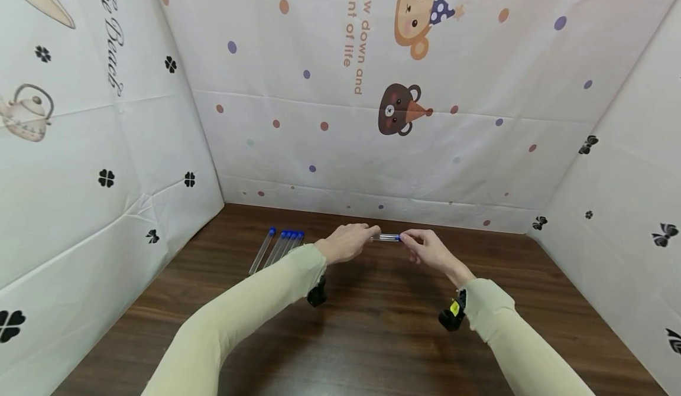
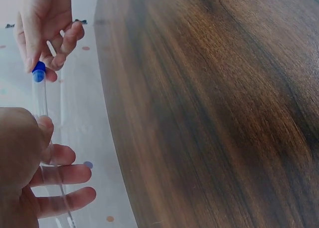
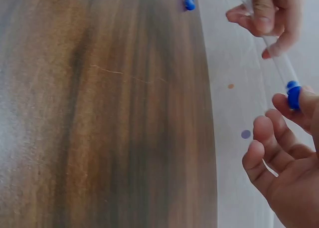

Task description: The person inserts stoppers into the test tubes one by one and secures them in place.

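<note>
A clear test tube (image 1: 387, 237) with a blue cap (image 3: 294, 96) is held level above the back part of the table. My left hand (image 1: 348, 242) grips the tube's body between thumb and index finger; in the left wrist view its other fingers (image 2: 67, 174) spread loosely behind the glass-like wall. My right hand (image 1: 430, 249) pinches the blue cap at the right end between thumb and forefinger. The cap sits on the tube's mouth in both wrist views. Whether anything is inside the tube cannot be made out.
Several capped clear tubes (image 1: 281, 248) lie side by side on the dark wooden table (image 1: 372, 337), left of my left hand and partly behind the left sleeve. One blue cap (image 3: 189, 1) shows at the top of the right wrist view. Printed white cloth walls (image 1: 319, 148) enclose the table.
</note>
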Available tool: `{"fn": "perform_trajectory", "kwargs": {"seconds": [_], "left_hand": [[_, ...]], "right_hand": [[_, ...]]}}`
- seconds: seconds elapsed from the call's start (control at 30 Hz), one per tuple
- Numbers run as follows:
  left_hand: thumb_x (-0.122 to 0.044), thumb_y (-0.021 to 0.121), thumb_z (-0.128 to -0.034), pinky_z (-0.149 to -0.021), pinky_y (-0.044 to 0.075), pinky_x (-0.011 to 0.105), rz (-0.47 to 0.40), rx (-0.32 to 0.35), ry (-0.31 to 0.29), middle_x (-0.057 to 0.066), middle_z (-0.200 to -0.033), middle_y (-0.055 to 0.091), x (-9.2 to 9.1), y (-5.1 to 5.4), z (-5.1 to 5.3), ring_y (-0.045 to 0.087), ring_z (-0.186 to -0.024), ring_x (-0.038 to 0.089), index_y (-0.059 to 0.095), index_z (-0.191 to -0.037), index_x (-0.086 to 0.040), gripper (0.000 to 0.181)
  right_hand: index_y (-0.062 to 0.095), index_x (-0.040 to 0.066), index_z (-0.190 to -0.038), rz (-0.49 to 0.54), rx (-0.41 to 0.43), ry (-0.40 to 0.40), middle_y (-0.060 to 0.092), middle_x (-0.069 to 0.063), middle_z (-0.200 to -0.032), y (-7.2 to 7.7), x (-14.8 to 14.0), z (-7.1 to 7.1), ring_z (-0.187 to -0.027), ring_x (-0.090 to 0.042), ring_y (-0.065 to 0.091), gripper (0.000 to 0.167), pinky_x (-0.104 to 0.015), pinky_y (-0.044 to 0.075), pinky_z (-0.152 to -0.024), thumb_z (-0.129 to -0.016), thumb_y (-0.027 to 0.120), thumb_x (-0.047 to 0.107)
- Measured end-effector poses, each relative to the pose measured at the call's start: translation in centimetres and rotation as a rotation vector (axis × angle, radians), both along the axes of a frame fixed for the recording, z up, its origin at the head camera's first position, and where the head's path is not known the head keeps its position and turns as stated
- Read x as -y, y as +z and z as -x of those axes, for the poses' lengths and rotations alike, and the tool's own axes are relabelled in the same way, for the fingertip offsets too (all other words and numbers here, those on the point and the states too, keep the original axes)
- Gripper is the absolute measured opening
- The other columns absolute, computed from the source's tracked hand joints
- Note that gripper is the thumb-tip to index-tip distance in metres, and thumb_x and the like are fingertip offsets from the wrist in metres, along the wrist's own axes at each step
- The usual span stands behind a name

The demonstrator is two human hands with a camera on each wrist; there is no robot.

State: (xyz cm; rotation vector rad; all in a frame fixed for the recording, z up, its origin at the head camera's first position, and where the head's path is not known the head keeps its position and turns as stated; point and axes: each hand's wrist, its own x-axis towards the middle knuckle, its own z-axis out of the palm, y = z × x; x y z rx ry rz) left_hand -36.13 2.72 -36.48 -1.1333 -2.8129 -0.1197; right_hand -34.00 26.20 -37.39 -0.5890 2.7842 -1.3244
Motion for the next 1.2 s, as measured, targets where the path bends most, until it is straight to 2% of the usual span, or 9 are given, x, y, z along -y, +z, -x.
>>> {"fn": "perform_trajectory", "kwargs": {"seconds": [0.17, 0.4, 0.6, 0.73, 0.87, 1.07, 1.2], "left_hand": [[0.000, 0.054, -0.0941, -0.066, 0.053, 0.024, -0.023, 0.023, 0.011, 0.001, -0.117, 0.067, -0.1, -0.1, 0.0, 0.066, -0.102, 0.017, 0.054, -0.120, -0.018, 0.031], [0.003, 0.052, -0.0929, -0.075, 0.055, 0.027, -0.062, 0.047, 0.011, 0.000, -0.118, 0.068, -0.1, -0.4, 0.1, 0.066, -0.105, 0.014, 0.057, -0.120, -0.018, 0.034], [0.005, 0.050, -0.0928, -0.080, 0.055, 0.029, -0.125, 0.040, 0.007, 0.002, -0.114, 0.070, 0.0, -0.7, 0.0, 0.067, -0.105, 0.015, 0.061, -0.117, -0.014, 0.032], [0.007, 0.049, -0.0913, -0.084, 0.055, 0.030, -0.158, 0.050, 0.010, 0.002, -0.113, 0.071, -0.1, -1.1, -0.2, 0.066, -0.106, 0.018, 0.062, -0.116, -0.013, 0.035], [0.007, 0.049, -0.0904, -0.085, 0.054, 0.030, -0.189, 0.059, 0.016, 0.002, -0.112, 0.072, -0.4, -1.3, -0.4, 0.066, -0.107, 0.019, 0.063, -0.115, -0.014, 0.035], [0.007, 0.050, -0.0904, -0.083, 0.055, 0.029, -0.224, 0.063, 0.012, 0.005, -0.113, 0.072, -0.7, -1.3, -0.5, 0.068, -0.105, 0.018, 0.066, -0.112, -0.013, 0.033], [0.006, 0.050, -0.0915, -0.083, 0.056, 0.029, -0.218, 0.064, 0.012, 0.005, -0.113, 0.072, -0.9, -1.2, -0.5, 0.068, -0.105, 0.019, 0.066, -0.113, -0.012, 0.033]], "right_hand": [[0.064, 0.000, -0.106, 0.010, -0.034, -0.061, 0.056, -0.007, -0.076, -0.6, 0.5, -0.2, -0.058, -0.017, 0.056, 0.034, -0.033, 0.050, -0.051, -0.102, 0.047, 0.029], [0.062, 0.000, -0.096, 0.054, -0.056, -0.137, 0.055, -0.011, -0.062, -1.4, 1.6, -0.6, -0.053, -0.016, 0.052, 0.033, -0.027, 0.044, -0.048, -0.104, 0.044, 0.026], [0.058, 0.001, -0.084, 0.031, -0.123, -0.176, 0.052, -0.008, -0.057, -1.8, 2.3, -0.4, -0.051, -0.011, 0.049, 0.034, -0.025, 0.042, -0.051, -0.104, 0.042, 0.023], [0.057, 0.002, -0.080, 0.008, -0.163, -0.216, 0.051, -0.007, -0.062, -1.8, 2.6, -0.5, -0.056, -0.010, 0.045, 0.036, -0.025, 0.038, -0.056, -0.104, 0.042, 0.023], [0.059, 0.001, -0.081, -0.003, -0.153, -0.256, 0.047, -0.002, -0.068, -1.7, 2.7, -0.6, -0.060, -0.010, 0.041, 0.038, -0.026, 0.035, -0.059, -0.105, 0.041, 0.024], [0.059, -0.004, -0.086, 0.018, -0.109, -0.269, 0.048, -0.003, -0.068, -1.7, 2.6, -0.5, -0.058, -0.012, 0.040, 0.040, -0.026, 0.035, -0.056, -0.105, 0.039, 0.025], [0.059, -0.002, -0.084, 0.027, -0.092, -0.277, 0.044, -0.001, -0.068, -1.8, 2.5, -0.4, -0.058, -0.013, 0.038, 0.040, -0.027, 0.034, -0.057, -0.105, 0.039, 0.026]]}}
